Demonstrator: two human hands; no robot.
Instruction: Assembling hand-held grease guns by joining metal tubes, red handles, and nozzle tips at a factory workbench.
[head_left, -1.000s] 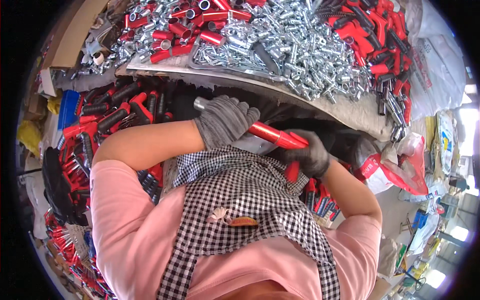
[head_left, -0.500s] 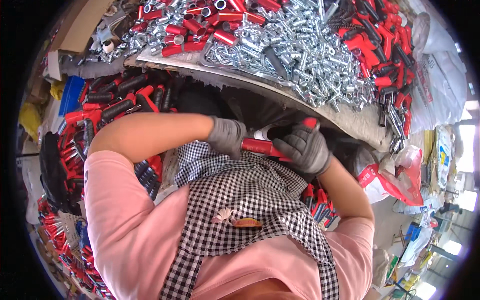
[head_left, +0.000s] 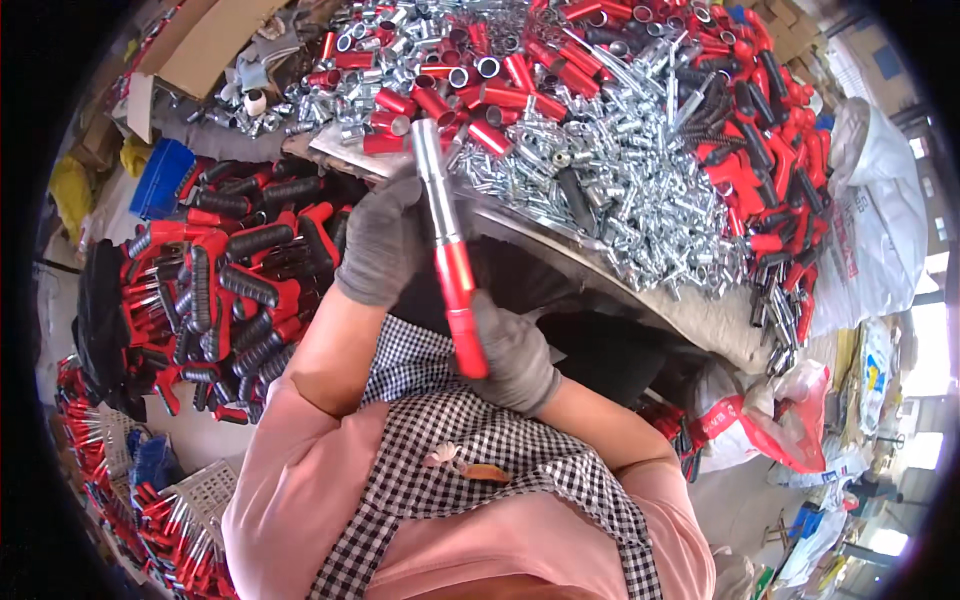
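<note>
A slim tube [head_left: 452, 270], silver at its far end and red at its near end, stands out over my lap, tilted slightly to the left. My right hand [head_left: 515, 355], in a grey glove, is closed round its red part from the right. My left hand [head_left: 380, 245], gloved alike, is closed against the silver part from the left; its fingertips are partly hidden behind the tube. Just beyond the tube's silver tip, short red sleeves [head_left: 432, 105] lie among silver fittings on the worktable.
Small silver metal parts [head_left: 630, 200] are heaped on the worktable [head_left: 690, 315], whose edge curves in front of me. Red handles with black grips [head_left: 250, 285] pile up at left, more [head_left: 760, 130] at far right. A blue bin [head_left: 162, 180] and a red-and-white bag [head_left: 770, 420] flank me.
The tube has swung from lying crosswise to pointing away from me, its silver part now showing. My left hand has moved left and forward, my right hand left and nearer my body.
</note>
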